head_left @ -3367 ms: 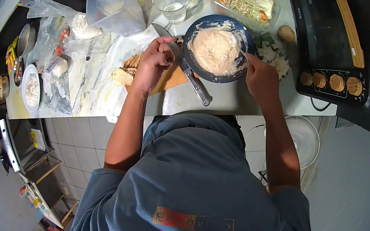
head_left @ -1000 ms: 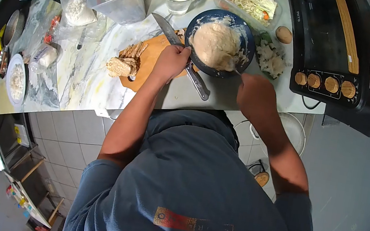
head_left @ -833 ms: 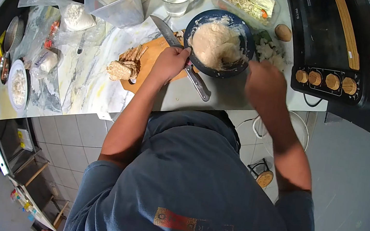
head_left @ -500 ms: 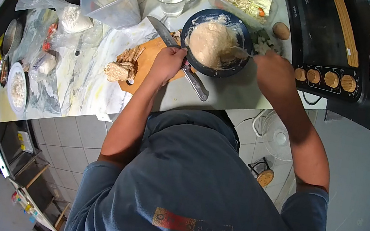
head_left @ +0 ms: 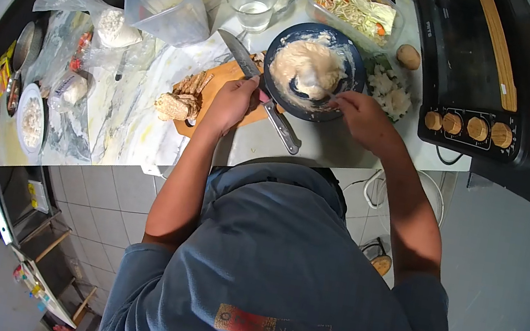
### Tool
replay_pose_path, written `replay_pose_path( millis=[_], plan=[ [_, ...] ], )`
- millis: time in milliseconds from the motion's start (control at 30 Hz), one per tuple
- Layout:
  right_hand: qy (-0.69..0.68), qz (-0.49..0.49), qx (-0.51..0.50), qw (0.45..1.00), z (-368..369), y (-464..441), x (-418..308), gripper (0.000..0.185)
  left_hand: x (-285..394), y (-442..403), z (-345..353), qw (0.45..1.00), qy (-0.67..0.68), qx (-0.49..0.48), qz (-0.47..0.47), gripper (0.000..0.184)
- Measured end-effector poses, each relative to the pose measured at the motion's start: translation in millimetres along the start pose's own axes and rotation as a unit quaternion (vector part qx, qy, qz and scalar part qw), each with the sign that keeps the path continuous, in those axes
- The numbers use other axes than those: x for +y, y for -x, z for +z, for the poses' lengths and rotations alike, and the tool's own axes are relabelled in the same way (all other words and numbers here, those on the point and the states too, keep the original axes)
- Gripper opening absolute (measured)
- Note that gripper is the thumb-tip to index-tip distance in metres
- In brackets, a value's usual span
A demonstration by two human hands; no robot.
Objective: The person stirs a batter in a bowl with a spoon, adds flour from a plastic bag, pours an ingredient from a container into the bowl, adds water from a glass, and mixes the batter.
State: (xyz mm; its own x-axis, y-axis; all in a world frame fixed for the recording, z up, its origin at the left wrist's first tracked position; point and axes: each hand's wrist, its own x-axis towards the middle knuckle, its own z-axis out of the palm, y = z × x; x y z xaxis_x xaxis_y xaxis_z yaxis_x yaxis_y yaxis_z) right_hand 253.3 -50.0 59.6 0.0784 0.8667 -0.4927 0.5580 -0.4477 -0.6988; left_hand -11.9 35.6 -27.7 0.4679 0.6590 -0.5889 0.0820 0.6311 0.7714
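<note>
A dark blue bowl (head_left: 358, 69) holds thick, pale, sticky batter (head_left: 306, 66). My left hand (head_left: 235, 101) is closed at the bowl's left edge, its thumb by the rim and its other fingers partly hidden. My right hand (head_left: 367, 121) grips a spoon (head_left: 333, 98) over the near right rim; the spoon's head is down in the batter. A large kitchen knife (head_left: 278, 129) lies diagonally beside my left hand, passing close to the bowl. Beneath it is a wooden cutting board (head_left: 207, 114) with browned, sliced food (head_left: 178, 103) on it.
Chopped white pieces (head_left: 390, 97) and a round brown item (head_left: 408, 56) lie right of the bowl, near a black oven (head_left: 488, 133). Behind stand a noodle-and-vegetable container (head_left: 354, 9), a glass cup (head_left: 252, 5) and a clear plastic container (head_left: 169, 6). A white plate (head_left: 31, 119) stands left.
My right hand has moved left and down toward the bowl's near rim, drawing the spoon through the batter. The batter's shape has changed. My left hand stays beside the bowl.
</note>
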Motion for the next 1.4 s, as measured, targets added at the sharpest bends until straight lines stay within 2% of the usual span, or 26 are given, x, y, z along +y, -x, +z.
replay_pose_path(
  millis=[33, 100, 233, 300, 433, 500, 533, 600, 633, 700, 733, 800, 833, 933, 1000, 1033, 1100, 1233, 1333, 1400],
  plan=[
    [-0.001, -0.004, -0.004, 1.000, -5.2, 1.6, 3.3, 0.029, 8.5, 7.9, 2.2, 1.000, 0.000, 0.005, 0.001, 0.047],
    [-0.029, 0.062, -0.010, 0.998, -18.6, 7.9, 7.6, 0.029, 24.9, 23.0, 8.4, 0.994, -0.076, 0.074, -0.012, 0.046],
    [0.046, 0.042, 0.043, 0.997, -31.3, 9.6, 6.0, 0.026, 28.3, 26.5, 8.9, 0.994, -0.064, 0.084, 0.008, 0.045],
    [0.161, -0.097, 0.167, 0.968, -16.7, 1.9, 4.7, 0.023, 32.9, 28.0, 13.3, 0.995, -0.050, 0.081, -0.005, 0.046],
    [0.195, -0.123, 0.121, 0.965, 0.9, 10.9, 1.8, 0.022, 34.0, 30.1, 16.0, 0.995, -0.064, 0.080, -0.006, 0.046],
    [0.282, -0.073, 0.110, 0.950, -4.2, 23.9, -2.7, 0.020, 38.0, 36.0, 16.0, 0.992, -0.074, 0.099, -0.015, 0.046],
    [0.281, -0.075, 0.109, 0.951, -8.0, 23.9, -2.3, 0.020, 36.5, 35.7, 13.4, 0.992, -0.075, 0.101, -0.015, 0.046],
    [0.350, -0.052, 0.145, 0.924, -15.1, 19.5, -0.3, 0.024, 31.9, 34.6, 7.8, 0.991, -0.079, 0.106, -0.021, 0.045],
    [0.349, -0.053, 0.144, 0.924, -9.7, 13.1, 3.8, 0.024, 31.4, 35.2, 7.5, 0.991, -0.080, 0.108, -0.022, 0.045],
    [0.283, -0.140, 0.195, 0.929, 6.0, 0.4, 8.7, 0.024, 31.6, 35.5, 9.4, 0.992, -0.069, 0.106, -0.020, 0.045],
    [0.283, -0.141, 0.195, 0.929, 4.7, 2.4, 6.5, 0.024, 32.4, 36.2, 10.7, 0.992, -0.070, 0.106, -0.020, 0.045],
    [0.311, -0.078, 0.099, 0.942, -3.5, 10.4, -4.6, 0.024, 34.2, 39.2, 11.8, 0.992, -0.072, 0.097, -0.027, 0.044],
    [0.309, -0.079, 0.099, 0.943, -10.6, 12.6, -8.8, 0.024, 33.9, 39.3, 11.2, 0.992, -0.074, 0.098, -0.028, 0.044],
    [0.377, -0.053, 0.149, 0.913, -22.5, 15.7, -9.2, 0.026, 31.8, 40.8, 11.8, 0.992, -0.070, 0.101, -0.026, 0.043],
    [0.363, -0.120, 0.204, 0.901, -17.0, 9.3, -8.5, 0.025, 33.6, 41.3, 14.0, 0.990, -0.080, 0.114, -0.027, 0.043],
    [0.363, -0.120, 0.202, 0.901, -12.4, 5.6, -12.6, 0.025, 33.3, 40.7, 13.7, 0.990, -0.079, 0.115, -0.027, 0.043],
    [0.321, -0.123, 0.168, 0.924, -0.3, 1.1, -21.3, 0.022, 30.9, 40.3, 12.4, 0.991, -0.071, 0.115, -0.014, 0.042],
    [0.338, -0.094, 0.089, 0.932, 1.5, 1.9, -15.7, 0.022, 30.1, 37.9, 15.4, 0.990, -0.062, 0.123, -0.007, 0.043],
    [0.377, -0.068, 0.060, 0.922, -22.7, 19.9, -24.5, 0.025, 28.7, 36.1, 11.1, 0.987, -0.072, 0.140, 0.015, 0.037],
    [0.317, -0.062, 0.136, 0.937, -28.8, 20.3, -28.0, 0.021, 25.4, 20.8, 4.7, 0.961, -0.141, 0.191, 0.142, 0.030]
  ],
)
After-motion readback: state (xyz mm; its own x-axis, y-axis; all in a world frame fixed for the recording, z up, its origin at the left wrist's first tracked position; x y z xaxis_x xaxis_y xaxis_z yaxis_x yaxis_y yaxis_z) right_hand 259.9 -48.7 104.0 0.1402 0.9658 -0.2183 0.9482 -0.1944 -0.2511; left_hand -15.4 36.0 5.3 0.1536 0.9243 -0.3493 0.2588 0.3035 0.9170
